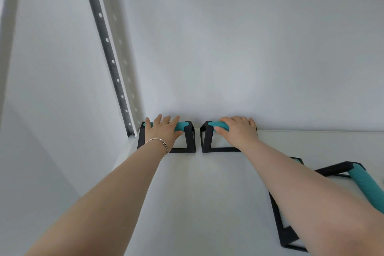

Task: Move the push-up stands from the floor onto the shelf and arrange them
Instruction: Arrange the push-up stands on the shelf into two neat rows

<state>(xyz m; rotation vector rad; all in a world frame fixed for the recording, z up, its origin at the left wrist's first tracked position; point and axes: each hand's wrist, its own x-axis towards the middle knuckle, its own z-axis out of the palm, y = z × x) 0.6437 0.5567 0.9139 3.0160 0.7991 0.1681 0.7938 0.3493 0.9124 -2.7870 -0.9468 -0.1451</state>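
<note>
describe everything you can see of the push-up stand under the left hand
The left push-up stand is a black angular frame with a teal textured handle on top. It stands upright on the white shelf, in the back left corner near the wall. The left hand rests on the handle, fingers spread. A second push-up stand sits just right of it, not touching.

Both bare arms stretch forward, almost straight, side by side and a little apart. The left hand [164,130] lies palm down, fingers spread and fairly straight (a thin bangle [158,141] circles that wrist). The right hand [239,131] is knuckles up, its fingers curled over a teal handle [216,124], the thumb on the near side.
</note>
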